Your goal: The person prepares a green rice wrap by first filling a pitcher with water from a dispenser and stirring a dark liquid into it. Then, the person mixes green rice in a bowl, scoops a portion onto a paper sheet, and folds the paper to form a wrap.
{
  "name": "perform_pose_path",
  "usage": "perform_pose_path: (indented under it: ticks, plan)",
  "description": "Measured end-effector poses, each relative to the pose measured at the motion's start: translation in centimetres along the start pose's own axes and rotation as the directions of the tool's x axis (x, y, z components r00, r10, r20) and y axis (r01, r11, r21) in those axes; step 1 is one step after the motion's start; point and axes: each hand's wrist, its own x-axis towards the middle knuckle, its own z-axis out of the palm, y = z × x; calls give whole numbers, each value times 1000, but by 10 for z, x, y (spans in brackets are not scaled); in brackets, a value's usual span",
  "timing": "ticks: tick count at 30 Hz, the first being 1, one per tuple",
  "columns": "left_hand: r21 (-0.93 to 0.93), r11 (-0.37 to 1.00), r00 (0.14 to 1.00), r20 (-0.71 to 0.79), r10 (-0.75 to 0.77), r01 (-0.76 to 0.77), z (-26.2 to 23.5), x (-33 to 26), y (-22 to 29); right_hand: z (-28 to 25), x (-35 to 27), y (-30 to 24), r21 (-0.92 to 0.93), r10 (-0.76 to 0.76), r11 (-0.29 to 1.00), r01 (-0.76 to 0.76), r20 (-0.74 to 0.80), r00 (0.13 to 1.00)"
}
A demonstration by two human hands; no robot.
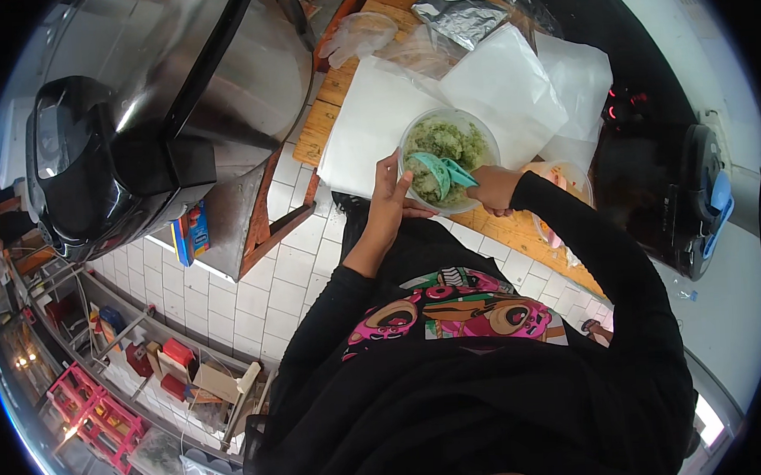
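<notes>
A clear round plastic bowl (404, 146) of pale green, shredded or crumbly food (448, 138) sits at the table's near edge. My left hand (389, 194) grips the bowl at its left side, with the thumb by the rim and some fingers hidden below it. In my right hand (496, 188) is a teal plastic scoop (433, 176), its end down in the green food. The closed fingers hide the scoop's handle. To the right of my right hand stands another clear container (577, 178) with pinkish-orange contents, partly covered by my sleeve.
White paper sheets (502, 85) and a foil packet (459, 14) lie on the wooden table (319, 125). A black appliance (679, 196) stands at the right. On the left is a large steel and black machine (135, 156), with a blue and yellow box (193, 233) below it.
</notes>
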Motion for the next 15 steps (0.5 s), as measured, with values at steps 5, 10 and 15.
perform_pose_path:
  ticks: [5,10,15]
  plan:
    - [7,1000,1000,12,-27,27,1,0,1,-1,-2,-6,93,-65,993,66,-11,998]
    - [36,998,998,24,-60,59,-2,0,5,-3,-11,14,258,-62,965,56,14,998]
    - [45,993,988,-113,-108,113,-7,-2,-4,-11,-48,39,620,-131,779,95,13,991]
